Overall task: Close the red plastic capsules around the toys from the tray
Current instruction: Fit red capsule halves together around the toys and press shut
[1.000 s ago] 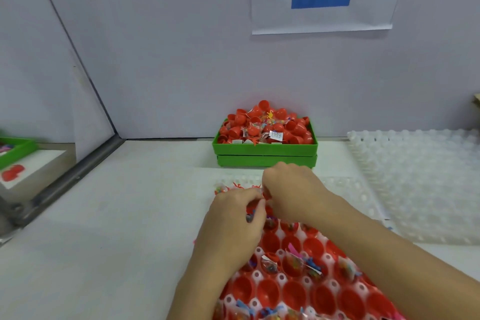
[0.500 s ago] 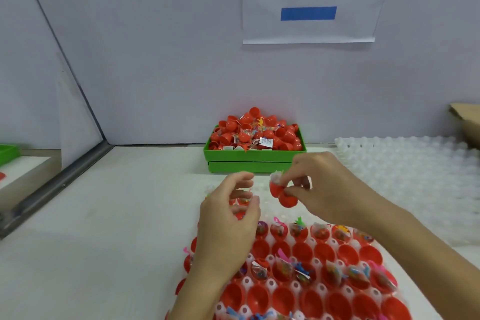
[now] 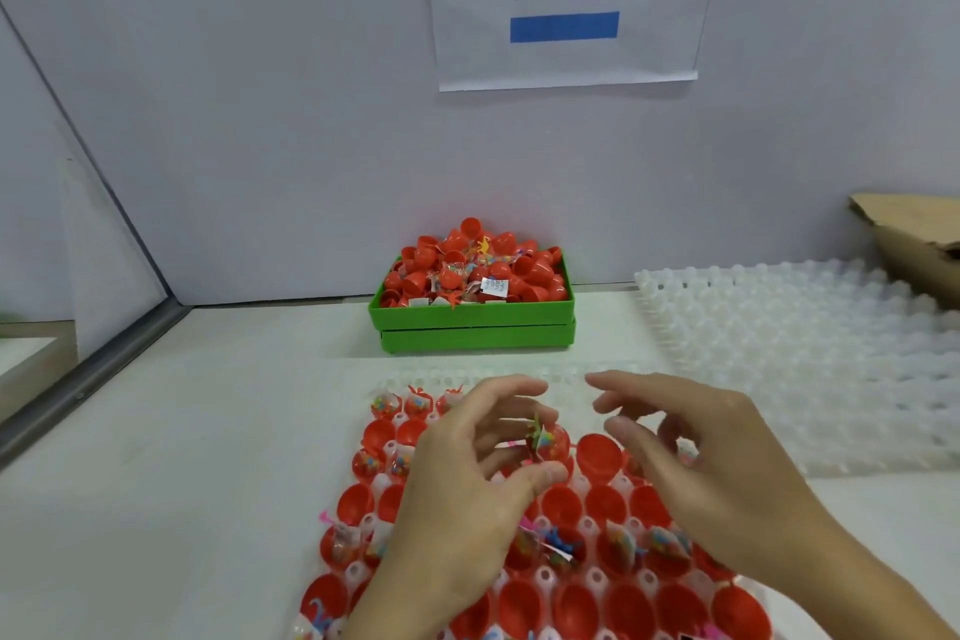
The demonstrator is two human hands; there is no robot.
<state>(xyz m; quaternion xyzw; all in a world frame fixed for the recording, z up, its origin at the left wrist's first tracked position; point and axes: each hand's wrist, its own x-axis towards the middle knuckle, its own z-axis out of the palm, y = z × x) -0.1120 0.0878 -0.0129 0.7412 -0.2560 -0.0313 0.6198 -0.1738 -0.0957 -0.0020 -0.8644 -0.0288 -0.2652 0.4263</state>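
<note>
Just one camera here, head-mounted, wide-angle, looking forward and down over the white table (image 3: 182, 457). It sits close above the tray (image 3: 597, 577) at the bottom edge and faces the back wall (image 3: 285, 120), where a paper sign (image 3: 563, 0) hangs. Straight lines bow near the edges.

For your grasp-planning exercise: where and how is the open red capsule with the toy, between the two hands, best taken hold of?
Probably by the outer rims of its two hinged halves, the toy-filled capsule half and the empty half, fingers coming from above. Both cups face up, seated in the tray, so only the upper edges are exposed.
</note>
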